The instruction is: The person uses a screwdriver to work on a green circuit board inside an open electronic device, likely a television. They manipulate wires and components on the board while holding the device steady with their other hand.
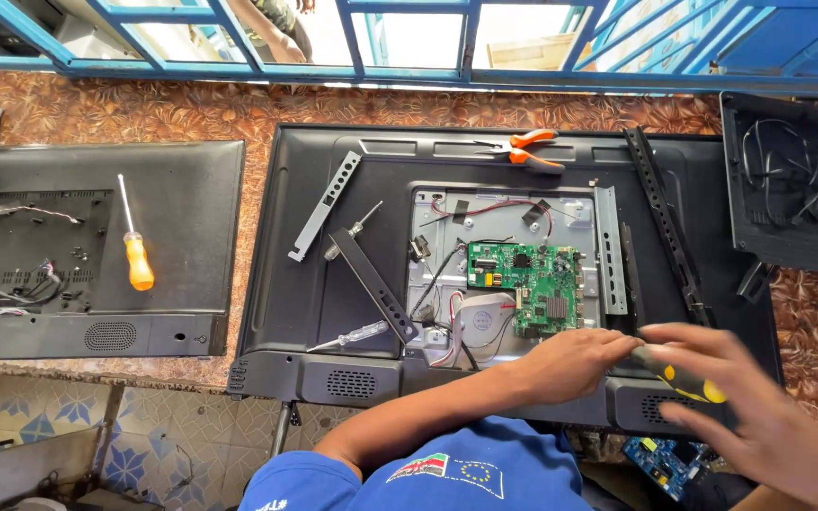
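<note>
A flat television [286, 293] lies face down with its back cover off, showing a green circuit board [526, 280] and wires. My left hand [570, 364] rests on the set's lower edge, fingers pinching the shaft end of a yellow and black screwdriver [682, 371]. My right hand [759, 407] wraps the screwdriver's handle near the lower right corner of the set. Black metal brackets [376, 284] and a grey bracket [326, 204] lie loose on the set's back.
An orange-handled screwdriver [134, 257] lies on a removed back cover [182, 218] at left. Orange pliers [528, 149] sit at the set's top edge. Two small clear-handled screwdrivers [354, 333] lie near the brackets. Another black cover with wires [792, 180] is at right. Blue window bars [409, 66] run behind.
</note>
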